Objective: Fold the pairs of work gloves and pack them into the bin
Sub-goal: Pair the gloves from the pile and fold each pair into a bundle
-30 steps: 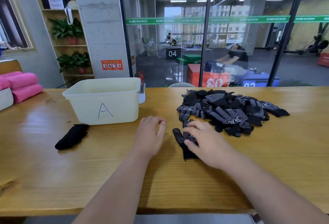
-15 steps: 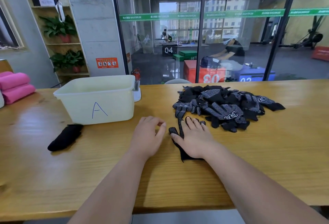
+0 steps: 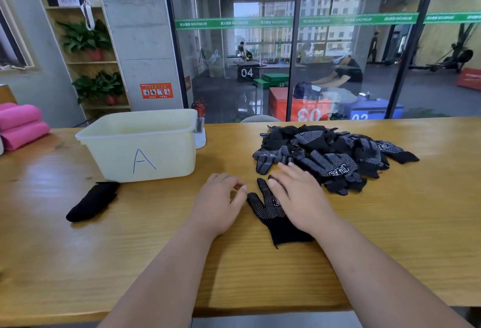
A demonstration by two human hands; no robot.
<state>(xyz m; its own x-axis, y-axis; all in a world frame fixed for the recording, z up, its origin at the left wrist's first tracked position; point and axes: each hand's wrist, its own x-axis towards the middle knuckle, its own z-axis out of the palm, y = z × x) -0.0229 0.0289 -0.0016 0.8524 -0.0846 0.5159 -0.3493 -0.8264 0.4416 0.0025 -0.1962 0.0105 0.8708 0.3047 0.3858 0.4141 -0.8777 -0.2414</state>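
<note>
1. Our right hand (image 3: 299,197) lies flat with straight fingers, pressing a dotted black glove (image 3: 269,211) onto the bench (image 3: 390,223).
2. Our left hand (image 3: 221,205) rests just beside that glove, fingers loosely curled, holding nothing.
3. The pile of gloves (image 3: 328,153) lies right at the right hand's fingertips.
4. The bin (image 3: 140,145), marked "A", stands to the left, with a rolled black bundle (image 3: 91,201) on the bench near its front corner.
</note>
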